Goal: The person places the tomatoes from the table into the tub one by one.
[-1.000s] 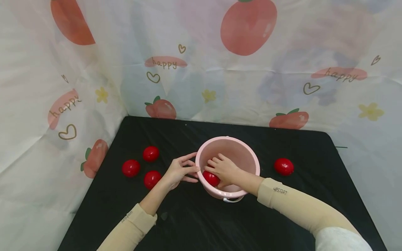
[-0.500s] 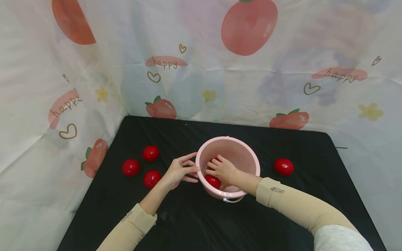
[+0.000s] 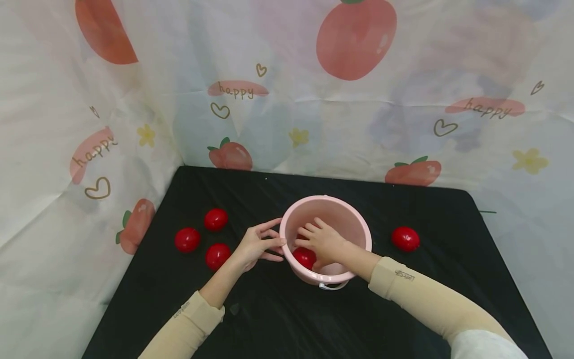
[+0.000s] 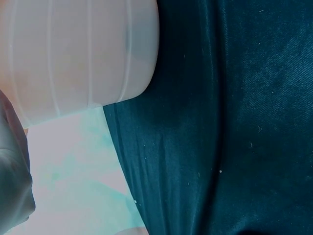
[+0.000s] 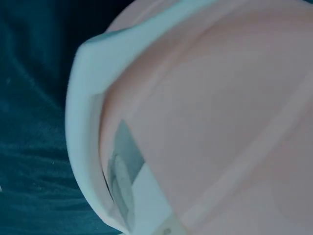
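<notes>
A pink bucket (image 3: 350, 219) with a white handle (image 3: 333, 286) stands upright on the black table. My left hand (image 3: 257, 247) touches its left rim, fingers extended and spread. In the left wrist view, part of that hand (image 4: 12, 176) is beside the bucket's pale ribbed wall (image 4: 73, 58). My right hand (image 3: 324, 244) reaches down inside the bucket with its fingers spread. Just beneath it sits a shiny red ball (image 3: 304, 258), and more red shows between the fingers. The bucket (image 5: 220, 117) fills most of the right wrist view, where no fingers appear.
On the black table (image 3: 278, 319), several more red balls lie outside the bucket: three on the left, including the nearest one (image 3: 217, 256), and a single red ball (image 3: 405, 239) on the right. A printed white curtain (image 3: 287, 114) hangs behind the table.
Inside the bucket, my right hand's fingers have lifted and spread apart. The front red ball there has shifted slightly. The left hand and the bucket have stayed put.
</notes>
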{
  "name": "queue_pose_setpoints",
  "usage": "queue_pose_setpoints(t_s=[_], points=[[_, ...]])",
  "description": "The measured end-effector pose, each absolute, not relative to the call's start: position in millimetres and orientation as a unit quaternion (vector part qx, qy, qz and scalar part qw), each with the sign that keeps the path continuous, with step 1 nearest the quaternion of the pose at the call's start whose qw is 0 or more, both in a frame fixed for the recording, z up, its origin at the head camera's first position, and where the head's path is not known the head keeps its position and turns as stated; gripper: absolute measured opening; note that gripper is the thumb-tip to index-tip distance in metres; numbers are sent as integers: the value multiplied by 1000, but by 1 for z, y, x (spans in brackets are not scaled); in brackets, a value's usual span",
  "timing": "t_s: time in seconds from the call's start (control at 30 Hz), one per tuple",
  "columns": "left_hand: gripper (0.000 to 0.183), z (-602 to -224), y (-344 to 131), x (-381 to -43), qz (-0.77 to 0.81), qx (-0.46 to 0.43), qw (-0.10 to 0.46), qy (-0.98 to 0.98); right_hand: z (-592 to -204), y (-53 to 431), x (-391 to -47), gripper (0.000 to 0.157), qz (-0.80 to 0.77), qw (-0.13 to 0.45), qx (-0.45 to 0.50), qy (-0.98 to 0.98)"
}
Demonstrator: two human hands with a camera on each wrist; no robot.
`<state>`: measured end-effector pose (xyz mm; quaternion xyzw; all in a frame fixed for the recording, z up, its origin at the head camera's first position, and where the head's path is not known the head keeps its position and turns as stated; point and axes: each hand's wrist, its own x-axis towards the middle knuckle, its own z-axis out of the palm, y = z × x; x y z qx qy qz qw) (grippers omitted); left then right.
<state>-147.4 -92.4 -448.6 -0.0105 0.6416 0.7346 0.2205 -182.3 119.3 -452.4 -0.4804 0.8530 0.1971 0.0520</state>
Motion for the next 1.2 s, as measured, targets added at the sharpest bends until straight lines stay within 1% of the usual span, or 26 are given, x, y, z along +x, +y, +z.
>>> queue_pose_setpoints(t_s=[0.1,0.3,0.47,0.57,0.7,0.87,1.07,1.2], points=[[59,-450,-92,-148,735,-12,220,641,-446,126,-184,77,132,36,-473,871],[59,-450,-92,-148,736,-19,220,640,-425,147,-192,74,3,-41,-440,897],[60,-450,-92,-148,738,-19,222,636,-405,179,-197,63,-36,-125,-370,920],[59,-450,-92,-148,738,-22,222,637,-398,202,-199,60,-39,-146,-308,939],[58,-450,-91,-149,736,-20,221,640,-398,233,-199,62,-53,-127,-221,965],[59,-450,-91,-149,736,-13,218,641,-413,269,-193,64,-68,-100,-137,983],[59,-451,-91,-149,736,-12,215,641,-444,305,-184,74,-74,-50,-69,994],[59,-452,-91,-149,738,-15,216,639,-466,322,-179,76,-79,-23,-43,996]])
